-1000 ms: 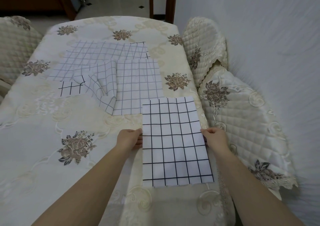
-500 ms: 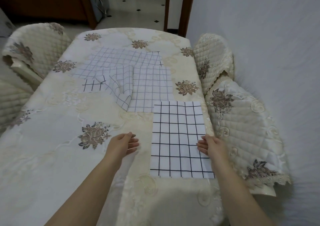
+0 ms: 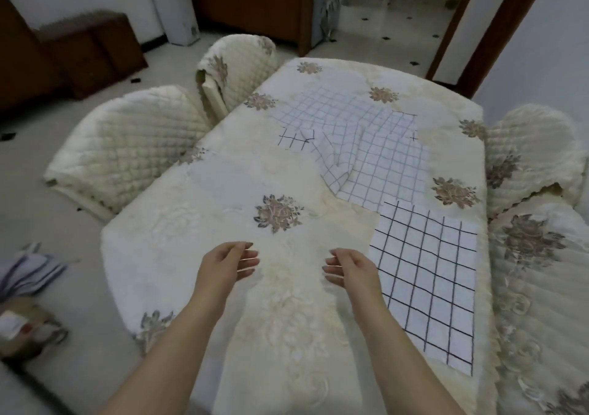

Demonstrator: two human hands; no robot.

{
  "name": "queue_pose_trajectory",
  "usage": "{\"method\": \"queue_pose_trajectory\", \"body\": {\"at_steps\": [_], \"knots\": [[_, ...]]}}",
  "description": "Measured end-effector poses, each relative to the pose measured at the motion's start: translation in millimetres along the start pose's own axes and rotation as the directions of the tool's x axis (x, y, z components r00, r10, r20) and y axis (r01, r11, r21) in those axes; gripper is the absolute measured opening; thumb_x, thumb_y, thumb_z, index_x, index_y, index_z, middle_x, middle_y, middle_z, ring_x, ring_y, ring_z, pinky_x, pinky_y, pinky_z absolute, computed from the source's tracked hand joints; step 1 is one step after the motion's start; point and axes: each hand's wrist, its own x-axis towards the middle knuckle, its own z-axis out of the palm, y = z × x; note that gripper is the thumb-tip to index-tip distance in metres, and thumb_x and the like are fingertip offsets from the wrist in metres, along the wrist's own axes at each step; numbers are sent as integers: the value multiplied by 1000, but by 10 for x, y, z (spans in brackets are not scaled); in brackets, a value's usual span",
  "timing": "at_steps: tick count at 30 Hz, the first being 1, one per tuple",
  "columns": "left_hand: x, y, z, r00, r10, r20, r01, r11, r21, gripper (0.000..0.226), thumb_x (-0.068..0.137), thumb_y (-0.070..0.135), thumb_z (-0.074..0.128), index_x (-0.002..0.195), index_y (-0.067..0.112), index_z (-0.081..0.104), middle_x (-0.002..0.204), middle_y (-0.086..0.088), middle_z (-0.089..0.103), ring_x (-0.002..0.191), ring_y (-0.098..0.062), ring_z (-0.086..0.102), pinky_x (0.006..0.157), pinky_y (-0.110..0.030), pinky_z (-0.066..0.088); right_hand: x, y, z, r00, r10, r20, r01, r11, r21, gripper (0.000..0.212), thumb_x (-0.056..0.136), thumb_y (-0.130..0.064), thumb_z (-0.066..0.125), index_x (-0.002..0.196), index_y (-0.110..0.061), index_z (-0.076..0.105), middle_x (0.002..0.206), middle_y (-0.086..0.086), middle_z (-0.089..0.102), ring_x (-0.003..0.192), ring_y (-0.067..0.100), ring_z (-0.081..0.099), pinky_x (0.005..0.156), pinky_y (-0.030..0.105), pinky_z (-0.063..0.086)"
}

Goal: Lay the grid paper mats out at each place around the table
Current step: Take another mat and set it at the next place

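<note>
A single wide-angle view, worn on the person's head, looks forward and steeply down from the near end of the tabletop (image 3: 191,229). It sits close: the left forearm (image 3: 165,351) and right forearm (image 3: 404,351) rise from the bottom edge to mid-frame. The tabletop slants away toward the far right. The view takes in quilted chairs on the left (image 3: 127,140) and right (image 3: 535,147), floor (image 3: 79,287) at the near left, and a doorway (image 3: 398,16) at the far end.

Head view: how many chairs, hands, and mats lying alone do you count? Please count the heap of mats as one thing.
Chairs: 4
Hands: 2
Mat lying alone: 1
Heap of mats: 1
Total: 8
</note>
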Motion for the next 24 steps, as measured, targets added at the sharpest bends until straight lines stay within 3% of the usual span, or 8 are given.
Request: {"method": "queue_pose_trajectory", "body": {"at_steps": [5, 12, 17, 24], "knots": [[-108, -32, -627, 984, 3, -177, -21, 995, -101, 20, 96, 12, 50, 93, 5, 69, 91, -18, 73, 85, -31, 70, 79, -41, 57, -73, 9, 774, 974, -8, 227, 30, 995, -92, 19, 93, -14, 54, 95, -2, 69, 83, 13, 67, 75, 25, 66, 69, 35, 55], [-351, -173, -1398, 921, -74, -382, -22, 971, -240, 20, 97, 13, 49, 88, 8, 66, 88, -16, 70, 72, -21, 68, 61, -26, 56, -378, 129, 1652, 871, 29, 490, 71, 980, -184, 18, 93, -14, 54, 95, -5, 69, 81, 11, 68, 75, 21, 67, 74, 39, 55], [-433, -201, -1693, 899, -76, -430, -24, 975, -223, 20, 96, 16, 50, 91, 8, 67, 90, -14, 71, 76, -22, 70, 62, -25, 56, -563, 228, 1988, 830, 38, 557, 96, 973, -209, 17, 91, -17, 57, 96, -6, 69, 80, 7, 69, 74, 19, 68, 73, 36, 56], [-192, -126, -1896, 917, -66, -393, -9, 982, -186, 21, 96, 16, 49, 90, 8, 68, 90, -14, 72, 74, -21, 70, 69, -29, 56, -523, 329, 2291, 836, 58, 546, 49, 983, -179, 18, 91, -15, 57, 97, -4, 69, 81, 10, 68, 75, 20, 67, 71, 34, 56]]}}
